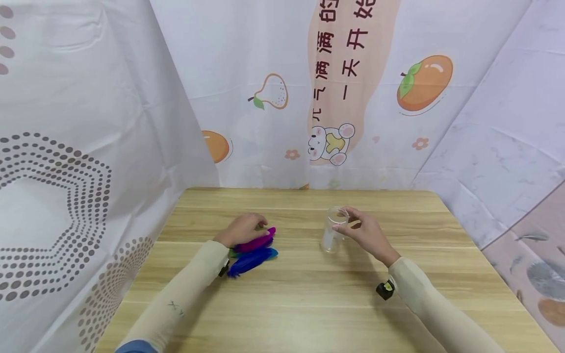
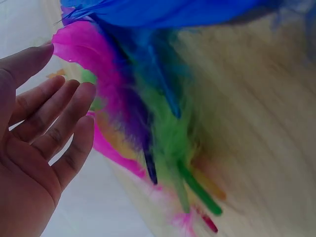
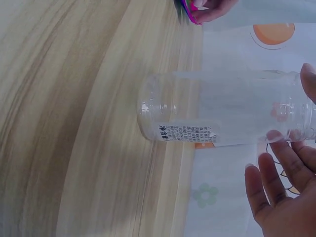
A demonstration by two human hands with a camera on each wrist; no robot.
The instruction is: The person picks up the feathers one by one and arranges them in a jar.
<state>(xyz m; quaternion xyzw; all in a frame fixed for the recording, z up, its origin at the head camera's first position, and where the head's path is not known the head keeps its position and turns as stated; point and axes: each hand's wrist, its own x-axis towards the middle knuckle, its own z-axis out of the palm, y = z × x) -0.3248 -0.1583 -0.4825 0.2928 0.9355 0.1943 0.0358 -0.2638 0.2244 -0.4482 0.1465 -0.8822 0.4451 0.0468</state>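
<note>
A loose bundle of dyed feathers [image 1: 253, 261] lies flat on the left part of a wood-grain table [image 1: 287, 304], its long axis slanting so that the rounded tips point to the right and away from the seated side, while the fluffy quill ends point back toward the left. A blue feather lies nearest the person, a magenta feather [image 1: 256, 242] just beyond it, with purple, teal, green and orange showing between and beneath. The person's left hand [image 1: 240, 229] reaches over the far side of the bundle, fingers loosely bent and apart, the thumb tip at the magenta feather's edge. Well to the right, a clear, wide-mouthed jar [image 1: 329, 238] stands on its base, long axis upright, uncovered mouth facing up; its wall is see-through, with a small label [image 3: 187, 132] of printed Chinese characters low on its side. The right hand [image 1: 368, 235] grips it around the neck, thumb on one side and fingers on the other. Both forearms wear cream sleeves [image 1: 423, 294]. Behind the table I see a white cloth backdrop [image 1: 256, 44] printed with oranges, Chinese characters and a cartoon bear [image 1: 328, 144]; a dotted cloth [image 1: 88, 196] hangs at the left.
</note>
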